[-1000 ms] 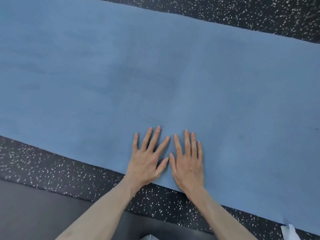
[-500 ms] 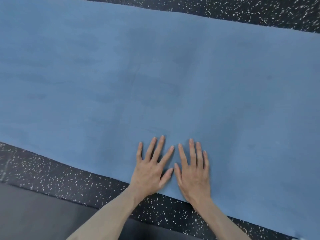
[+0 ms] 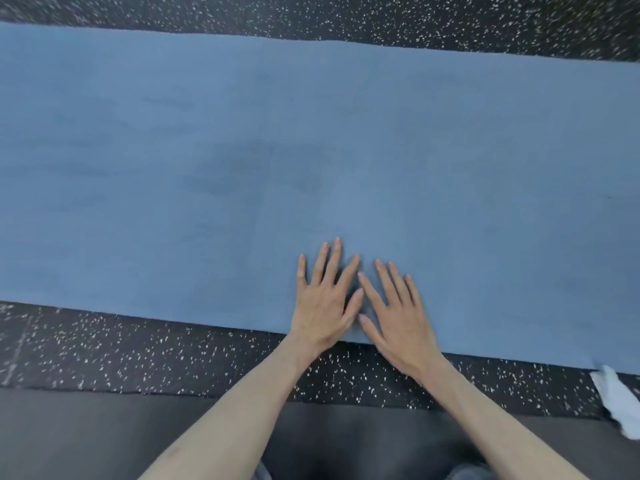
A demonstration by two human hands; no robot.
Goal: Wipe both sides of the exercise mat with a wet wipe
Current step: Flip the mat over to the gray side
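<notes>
- The mat [image 3: 242, 150] lies flat on the speckled floor [image 3: 121, 351], spanning the view from left to right; its near edge runs under my palms.
- My left hand [image 3: 322, 306] rests flat on the mat, fingers straight and spread, holding nothing.
- My right hand [image 3: 398, 317] lies just beside it, flat, fingers straight, holding nothing.
- Handling, as I judge it: thin, soft, floppy, light; take hold along the near edge.
- Count: one mat, two hands, one white wipe [image 3: 618, 403] on the floor at far right.
</notes>
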